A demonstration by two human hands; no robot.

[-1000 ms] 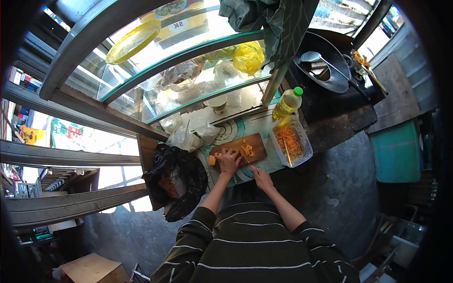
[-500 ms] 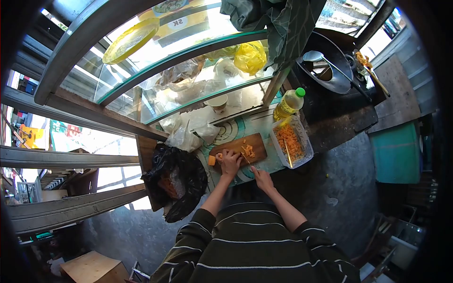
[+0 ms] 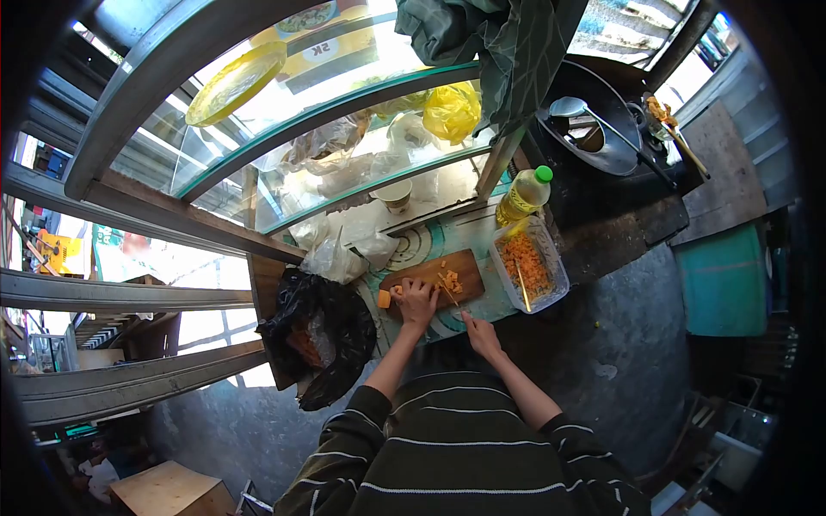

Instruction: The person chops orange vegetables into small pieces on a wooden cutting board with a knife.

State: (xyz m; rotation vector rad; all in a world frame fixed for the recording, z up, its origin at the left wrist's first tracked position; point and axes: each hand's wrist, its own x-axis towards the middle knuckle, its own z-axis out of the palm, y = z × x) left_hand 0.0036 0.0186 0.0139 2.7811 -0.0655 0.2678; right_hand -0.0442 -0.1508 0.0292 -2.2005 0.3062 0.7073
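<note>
On the green patterned table lies a wooden cutting board point(image 3: 469, 294). My left hand point(image 3: 416, 302) presses an orange piece of food on the board, its fingers curled over it. Another orange chunk point(image 3: 384, 298) sits at the board's left edge. My right hand point(image 3: 482, 336) grips the handle of a knife point(image 3: 448, 293), whose blade stands over the board just right of my left fingers. Small orange cubes point(image 3: 452, 279) are gathered beside the blade. To the right, a clear plastic container point(image 3: 560, 284) holds orange bits and a yellow-handled utensil point(image 3: 523, 285).
An oil bottle point(image 3: 523, 196) with a green cap stands behind the container. A black wok point(image 3: 615, 142) with a ladle is at the back right. Left of the board is a black plastic bag point(image 3: 353, 331). A glass display case point(image 3: 344, 185) rises behind the table.
The view has shifted slightly. The knife blade has moved a little left and closer to my left fingers. Both hands keep their holds.
</note>
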